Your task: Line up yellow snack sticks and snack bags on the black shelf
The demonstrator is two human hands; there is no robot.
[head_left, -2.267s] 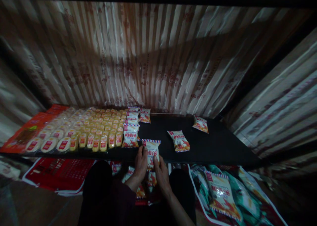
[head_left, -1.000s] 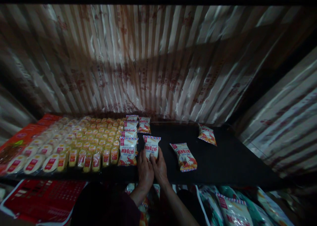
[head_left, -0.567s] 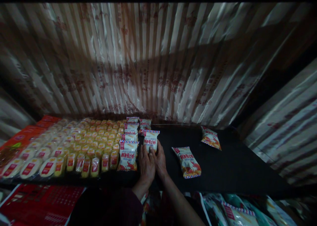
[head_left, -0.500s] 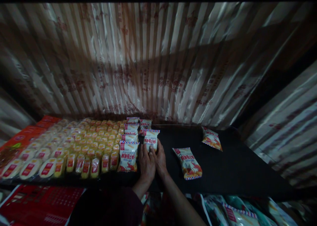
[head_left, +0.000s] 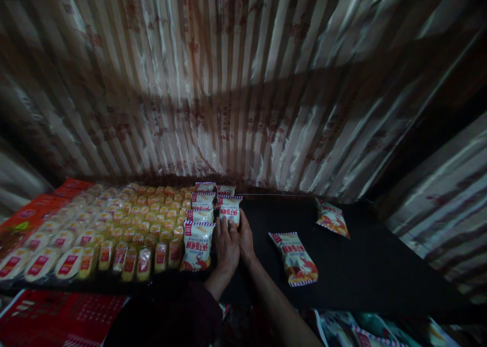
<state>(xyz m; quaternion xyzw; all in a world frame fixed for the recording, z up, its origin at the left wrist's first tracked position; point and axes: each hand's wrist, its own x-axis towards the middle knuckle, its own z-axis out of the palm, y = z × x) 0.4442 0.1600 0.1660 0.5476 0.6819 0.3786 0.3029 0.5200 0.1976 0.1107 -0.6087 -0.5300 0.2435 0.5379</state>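
A white snack bag (head_left: 229,209) with a striped top edge stands upright between my two hands, in front of another bag at the back. My left hand (head_left: 227,245) presses on its lower front and left side. Around its lower right side are the fingers of my right hand (head_left: 245,238). Just left stands a column of matching bags, the front one (head_left: 198,245) beside my left hand. Two more bags lie on the black shelf at the right, one nearer (head_left: 294,258) and one farther back (head_left: 332,218).
Rows of small yellow packaged cakes (head_left: 144,261) and round white packs (head_left: 41,263) fill the shelf's left part, with an orange package (head_left: 28,212) beyond. Striped sheeting (head_left: 236,93) hangs behind. Below the black shelf (head_left: 361,266) are a red package (head_left: 61,316) and more bags.
The bag between my hands has moved slightly back and left, closer to the left column. My hands have followed it. The whole view has shifted a little.
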